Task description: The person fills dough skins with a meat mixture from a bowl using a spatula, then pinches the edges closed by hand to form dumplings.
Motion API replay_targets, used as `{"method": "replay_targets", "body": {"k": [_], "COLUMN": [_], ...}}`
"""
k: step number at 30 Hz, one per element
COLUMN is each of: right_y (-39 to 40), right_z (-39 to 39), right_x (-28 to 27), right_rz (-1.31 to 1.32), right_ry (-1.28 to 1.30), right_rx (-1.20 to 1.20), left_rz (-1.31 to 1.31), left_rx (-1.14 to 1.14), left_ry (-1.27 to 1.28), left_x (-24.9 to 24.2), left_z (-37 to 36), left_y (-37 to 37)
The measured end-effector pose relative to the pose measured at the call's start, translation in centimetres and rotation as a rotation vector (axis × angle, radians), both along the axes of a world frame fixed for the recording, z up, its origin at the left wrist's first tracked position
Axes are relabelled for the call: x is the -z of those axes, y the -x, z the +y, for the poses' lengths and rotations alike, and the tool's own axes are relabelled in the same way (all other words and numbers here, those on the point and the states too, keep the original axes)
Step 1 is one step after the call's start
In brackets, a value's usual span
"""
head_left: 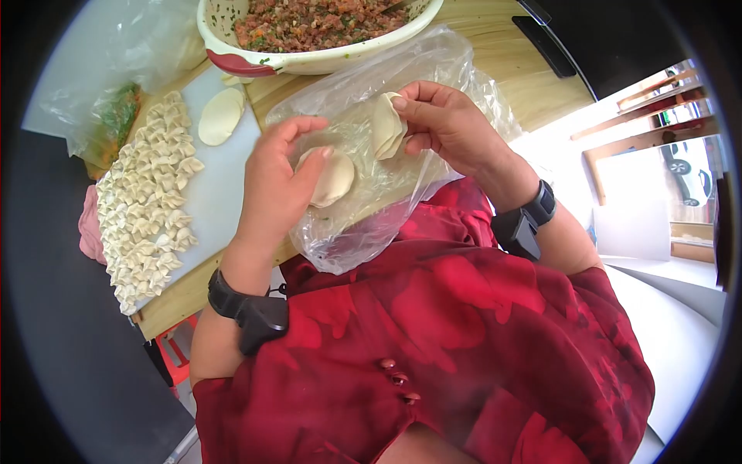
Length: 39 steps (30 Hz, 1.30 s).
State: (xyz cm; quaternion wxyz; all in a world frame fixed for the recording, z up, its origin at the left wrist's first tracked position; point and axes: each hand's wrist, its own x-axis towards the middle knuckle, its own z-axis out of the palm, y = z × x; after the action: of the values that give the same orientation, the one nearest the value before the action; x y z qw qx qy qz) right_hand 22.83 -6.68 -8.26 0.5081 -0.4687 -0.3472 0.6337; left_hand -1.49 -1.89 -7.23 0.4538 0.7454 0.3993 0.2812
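My right hand [444,124] pinches a few thin round dumpling wrappers [386,133], held on edge and slightly fanned, between thumb and fingers. Close by, my left hand [278,174] curls around more pale dumpling wrappers [335,182], its thumb along their upper edge and its forefinger raised. Its lower fingers are hidden. Beneath both hands a clear plastic bag [359,232] spreads over the table edge. One more flat wrapper [222,116] lies on the white board [220,182] to the left.
Rows of folded dumplings [151,209] cover the board's left side. A white bowl [309,63] of minced filling [317,23] stands at the back. Another plastic bag [116,46] with greens sits far left. A dark flat object [543,46] lies at the right of the wooden table [502,85].
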Motion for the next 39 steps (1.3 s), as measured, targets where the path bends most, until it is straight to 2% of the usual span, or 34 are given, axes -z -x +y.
{"method": "replay_targets", "body": {"k": [1,2,4,5,7,11,13,16,17,19,21,23,24,25,27,28,30,32,34,36,37,39], "right_y": [0.1,0.3,0.9,1.2,1.7,2.0,1.5,0.9,0.4,-1.3,-3.7,-5.2,-4.5,-4.0,-2.9,-2.2,-0.4,1.1,1.4,1.4,1.2,0.8], "right_z": [0.0,0.1,0.2,0.2,0.3,0.3,0.2,0.1,0.2,0.5,1.1,1.4,0.7,0.3,-0.2,-0.3,-0.5,-0.3,0.0,0.4,0.6,0.8], "right_x": [0.0,-0.2,-1.0,-1.5,-2.4,-2.6,-2.2,-1.9,-1.8,-1.3,-0.3,0.2,-0.6,-1.0,-1.7,-2.0,-2.5,-2.5,-1.9,-1.4,-1.1,-0.8], "right_rz": [-0.04,-0.037,-0.124,-0.123,-0.198,-0.29,-0.286,-0.154,-0.155,-0.144,-0.207,-0.785,-1.038,-1.04,-1.408,-1.409,-0.943,-0.934,-0.963,-0.805,-0.802,-0.577], "right_ry": [0.001,0.001,-0.05,-0.052,-0.076,-0.116,-0.13,-0.086,-0.087,-0.057,-0.036,-0.009,-0.063,-0.064,-0.561,-0.561,-0.714,-0.783,-0.807,-0.638,-0.638,-0.381], "right_rx": [0.01,0.008,-0.003,-0.008,-0.069,-0.08,-0.045,0.03,0.026,0.066,0.071,0.049,0.139,0.137,0.341,0.339,-0.062,-0.106,-0.106,-0.093,-0.099,-0.166], "left_rz": [0.091,0.095,-0.075,-0.074,-0.032,-0.1,-0.275,-0.338,-0.339,-0.513,-0.516,-0.52,-0.515,-0.512,-0.497,-0.48,-0.469,-0.456,-0.554,-0.563,-0.569,-0.548], "left_rx": [-0.028,-0.028,0.071,0.065,0.077,0.133,0.075,-0.018,-0.02,-0.069,-0.087,-0.102,-0.092,-0.084,-0.076,-0.066,-0.032,0.004,-0.023,-0.019,-0.008,0.003], "left_ry": [-0.358,-0.358,0.093,0.091,0.315,0.337,0.528,0.619,0.617,0.691,0.704,0.718,0.713,0.707,0.706,0.702,0.714,0.722,0.824,0.822,0.823,0.812], "left_x": [-0.1,-0.6,-2.1,-2.2,-2.4,-1.7,-1.6,0.0,0.3,0.8,0.6,0.5,0.4,0.3,-0.2,-0.5,-0.7,-1.1,-1.6,-1.9,-1.9,-1.5], "left_z": [0.2,0.4,0.3,0.3,0.4,0.8,0.9,1.8,1.9,1.9,1.7,1.5,1.4,1.3,1.2,1.1,1.0,0.9,0.6,0.7,0.7,0.7], "left_y": [-0.2,-0.6,-1.7,-2.3,-3.3,-3.6,-3.2,-2.2,-2.0,-1.7,-1.6,-1.6,-1.6,-1.8,-2.1,-2.2,-2.7,-3.1,-3.2,-2.8,-2.5,-2.3]}}
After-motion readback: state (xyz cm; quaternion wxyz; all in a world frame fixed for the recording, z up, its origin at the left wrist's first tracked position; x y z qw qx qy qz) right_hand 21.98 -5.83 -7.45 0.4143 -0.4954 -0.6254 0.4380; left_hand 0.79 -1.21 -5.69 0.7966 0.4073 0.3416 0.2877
